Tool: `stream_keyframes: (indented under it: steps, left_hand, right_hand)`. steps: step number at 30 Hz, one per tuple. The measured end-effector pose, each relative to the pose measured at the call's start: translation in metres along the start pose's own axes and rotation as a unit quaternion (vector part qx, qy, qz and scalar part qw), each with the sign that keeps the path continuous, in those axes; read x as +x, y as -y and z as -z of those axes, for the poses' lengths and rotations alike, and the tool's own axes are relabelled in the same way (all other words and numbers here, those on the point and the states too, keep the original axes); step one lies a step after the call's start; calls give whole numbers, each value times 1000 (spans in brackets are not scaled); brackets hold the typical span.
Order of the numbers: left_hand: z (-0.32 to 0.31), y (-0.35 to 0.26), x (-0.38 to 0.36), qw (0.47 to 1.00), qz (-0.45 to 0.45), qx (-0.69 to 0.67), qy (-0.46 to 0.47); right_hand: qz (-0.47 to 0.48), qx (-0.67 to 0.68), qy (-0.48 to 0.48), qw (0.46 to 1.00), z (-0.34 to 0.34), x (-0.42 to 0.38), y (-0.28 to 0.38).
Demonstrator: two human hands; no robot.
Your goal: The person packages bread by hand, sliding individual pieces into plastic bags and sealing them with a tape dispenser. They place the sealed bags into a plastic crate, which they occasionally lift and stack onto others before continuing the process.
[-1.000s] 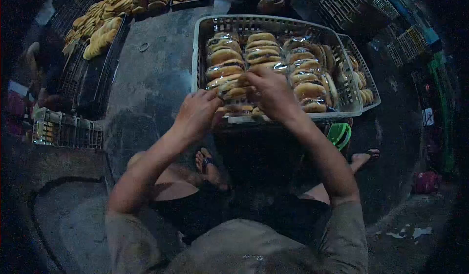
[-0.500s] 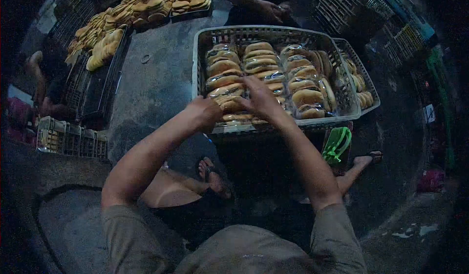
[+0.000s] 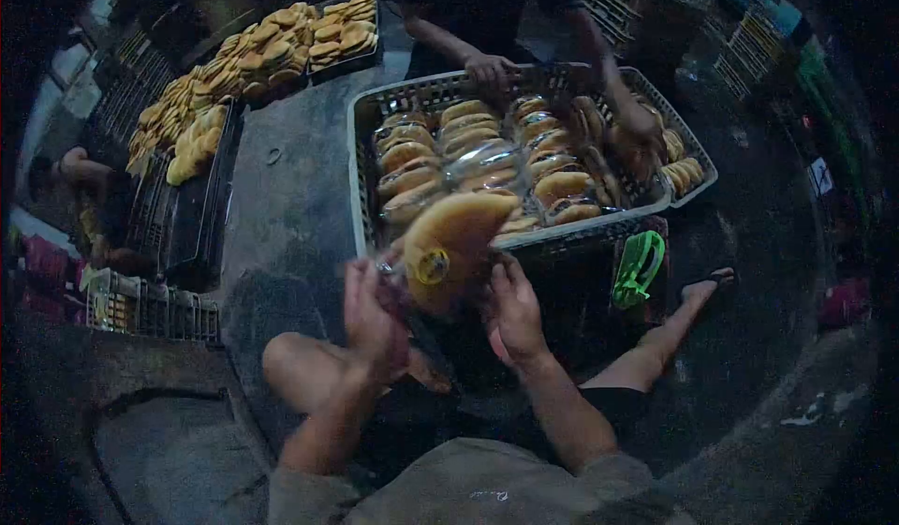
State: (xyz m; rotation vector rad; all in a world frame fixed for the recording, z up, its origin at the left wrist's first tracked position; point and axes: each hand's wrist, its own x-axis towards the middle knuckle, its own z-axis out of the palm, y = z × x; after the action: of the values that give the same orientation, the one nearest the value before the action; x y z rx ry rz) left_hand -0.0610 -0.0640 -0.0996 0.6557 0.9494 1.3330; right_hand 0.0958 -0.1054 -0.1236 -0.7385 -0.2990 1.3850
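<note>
A wrapped bread bun with a yellow round label is held up between my two hands, over the near edge of a pale plastic crate. My left hand, blurred, grips the bun's left side. Against its lower right edge rest the fingers of my right hand. Inside the crate stand rows of bagged buns. Across the crate, one hand of another person lies on the far rim, and that person's other hand reaches into the right side.
A second crate with buns adjoins on the right. Unwrapped buns are heaped at the upper left near dark trays. A green strap hangs below the crate. Another person's arm shows at far left.
My hands have come out of the crate, back toward me, with a bun lifted between them. The other person's hands have moved onto the crate's far rim and into its right side.
</note>
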Motion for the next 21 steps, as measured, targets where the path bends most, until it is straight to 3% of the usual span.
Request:
stream_keyframes:
  steps: [1, 2, 4, 5, 6, 7, 8, 9, 11, 12, 13, 15, 19, 21]
  left_hand:
    - [-6, 5, -18, 999, 35, -2, -7]
    - [7, 20, -24, 999, 36, -4, -4]
    - [32, 51, -21, 949, 28, -175, 261]
    - [39, 54, -18, 949, 24, -179, 258]
    - [40, 49, -16, 963, -8, 29, 266]
    - [41, 46, -16, 935, -36, 236, 262]
    - [42, 43, -16, 910, -76, 243, 327]
    - [43, 47, -16, 911, -78, 241, 327]
    - [45, 58, -13, 894, -11, 298, 334]
    - [36, 57, -15, 921, -9, 192, 338]
    - [29, 59, -17, 921, -8, 192, 339]
    - [18, 63, -18, 936, -29, -54, 346]
    - [20, 61, -23, 934, -8, -30, 356]
    - [11, 63, -31, 965, 11, 19, 261]
  right_hand:
    - [4, -1, -3, 1000, 1, -2, 2]
    - [77, -69, -19, 994, 2, -3, 4]
    - [181, -228, -11, 957, 3, -11, 18]
    - [179, -232, -7, 956, 5, -18, 26]
    - [208, -277, 37, 937, 8, -26, 33]
    - [237, -320, 80, 914, 11, -33, 36]
    - [236, -376, 61, 894, 15, -36, 35]
    - [237, -378, 62, 893, 21, -39, 35]
    - [272, -529, 110, 796, 29, -42, 35]
    - [292, -552, 111, 773, 19, -46, 40]
    - [292, -552, 110, 773, 17, -52, 43]
    - [362, -591, 76, 717, 19, -60, 46]
    - [276, -630, 89, 721, 18, -59, 41]
    - [209, -505, -25, 837, 8, -59, 35]
